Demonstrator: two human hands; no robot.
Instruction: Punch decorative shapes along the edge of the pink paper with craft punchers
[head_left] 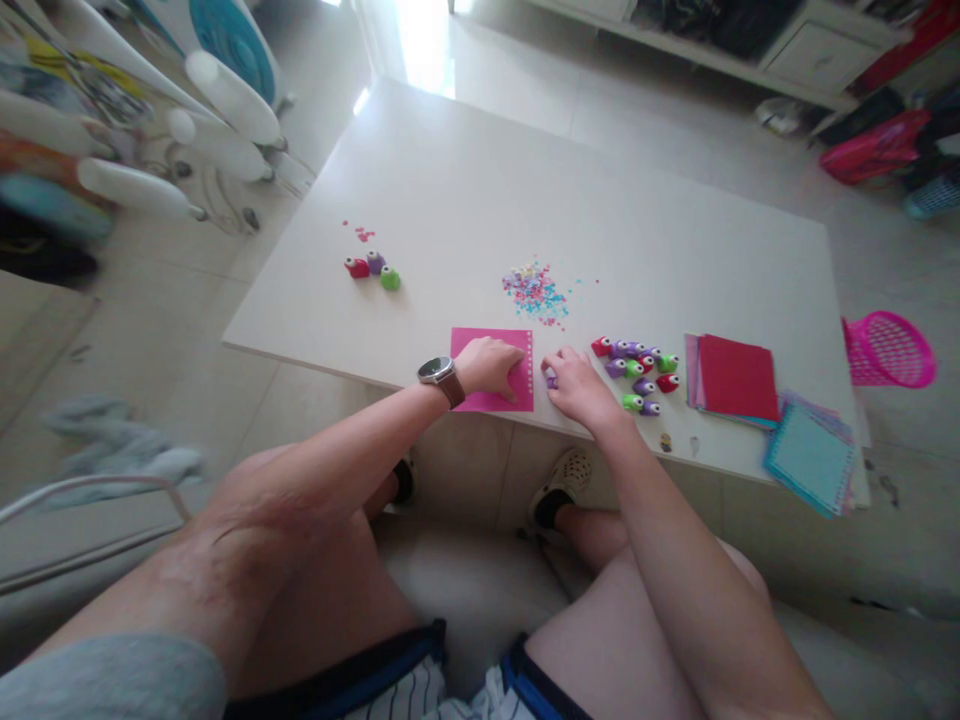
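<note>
My left hand (491,365), with a watch on its wrist, lies flat on a pink paper square (480,345) at the near edge of the low white table (465,180). My right hand (577,385) is closed around a small purple punch (551,381) at the square's right edge, where a row of tiny holes runs along the paper. Just right of that hand lies a cluster of several small red, purple and green punches (637,370). A heap of coloured paper bits (534,288) sits behind the pink square.
Three more punches (373,268) stand at the table's left. Stacked red and pink paper (735,378) and teal sheets (810,458) lie at the right, near the table's edge. A pink basket (892,350) is on the floor at the right; a drying rack (135,120) stands left.
</note>
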